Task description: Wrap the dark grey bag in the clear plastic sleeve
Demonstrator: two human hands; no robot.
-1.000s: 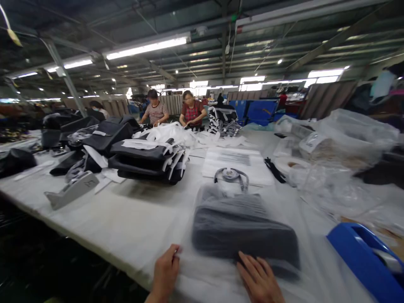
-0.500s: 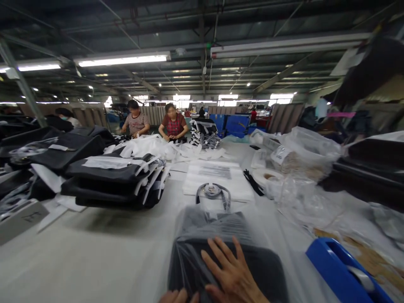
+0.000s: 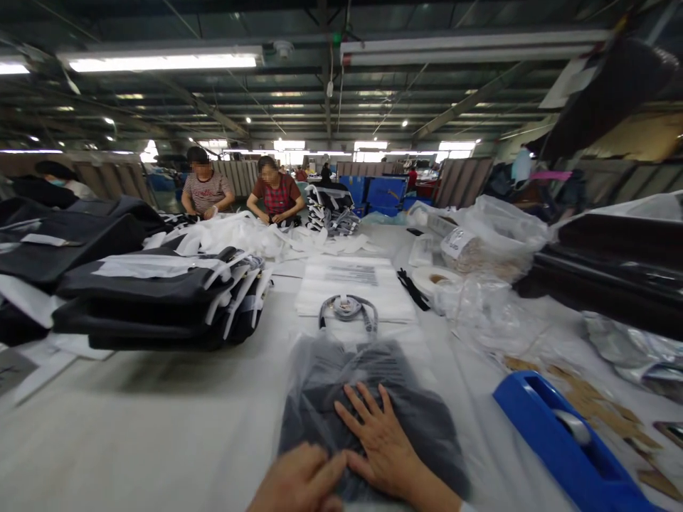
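A dark grey fabric item inside a clear plastic bag (image 3: 320, 384) lies on the white table (image 3: 160, 427) right in front of me. My right hand (image 3: 381, 444) rests flat on top of it, fingers spread. My left hand (image 3: 299, 483) presses on the near edge of the bag, just left of the right hand, with fingers curled; nothing held is visible. Beyond the bag lies a grey strap loop (image 3: 346, 311) on a stack of flat white bags (image 3: 352, 288).
A stack of black bags with white labels (image 3: 160, 299) stands to the left. A blue tape dispenser (image 3: 560, 444) sits at the right front. Crumpled clear plastic (image 3: 491, 313) and black items (image 3: 613, 270) fill the right. Two people (image 3: 240, 192) work at the far end.
The view has swung right and down. My right hand slid from the bag's near edge onto its top, and my left hand came in from the bag's left edge to beside it.
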